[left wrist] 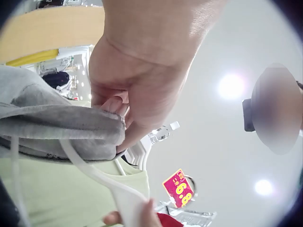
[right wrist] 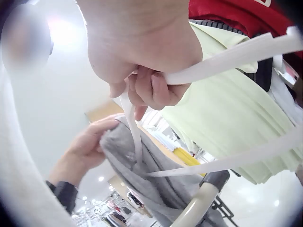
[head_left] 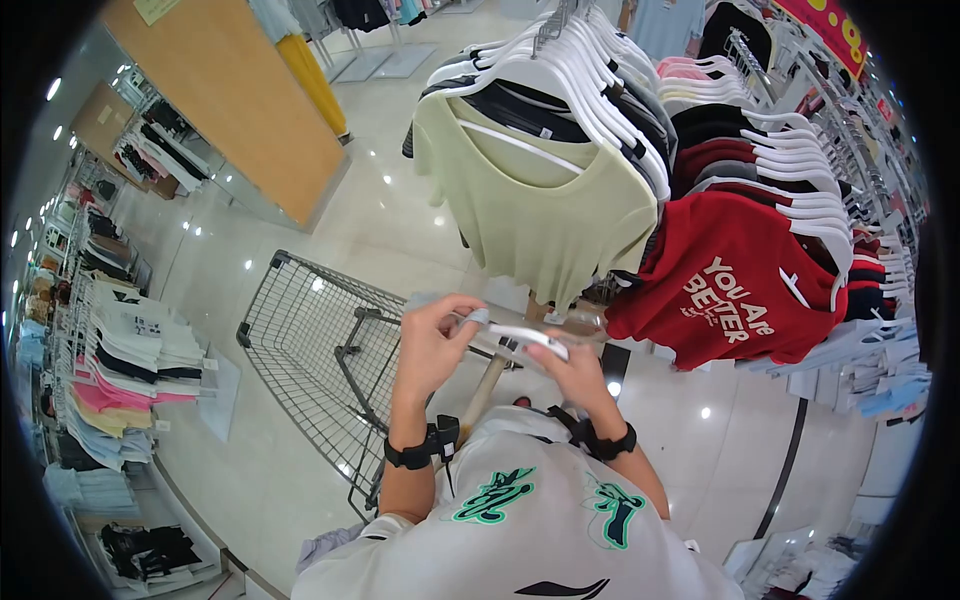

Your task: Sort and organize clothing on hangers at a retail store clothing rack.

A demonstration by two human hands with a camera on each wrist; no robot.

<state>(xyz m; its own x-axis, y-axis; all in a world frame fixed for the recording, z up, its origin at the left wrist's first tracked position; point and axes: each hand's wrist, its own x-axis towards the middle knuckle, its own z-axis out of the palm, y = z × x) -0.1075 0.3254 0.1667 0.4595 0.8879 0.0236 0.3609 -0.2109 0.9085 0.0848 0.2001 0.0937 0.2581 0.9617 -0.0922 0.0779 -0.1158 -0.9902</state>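
Observation:
My left hand pinches the edge of a grey garment between fingers and thumb. A white plastic hanger is gripped in my right hand, its fingers curled round one arm of it. In the right wrist view, the hanger's other end reaches into the grey garment, which hangs down in folds from my left hand. Both hands are held up in front of my body, a short way apart. A light green top hangs on a rack just beyond them.
A wire shopping cart stands at the left, close to my left arm. At the right hangs a red shirt with white lettering, among several garments on white hangers. A wooden-coloured pillar rises at the back left.

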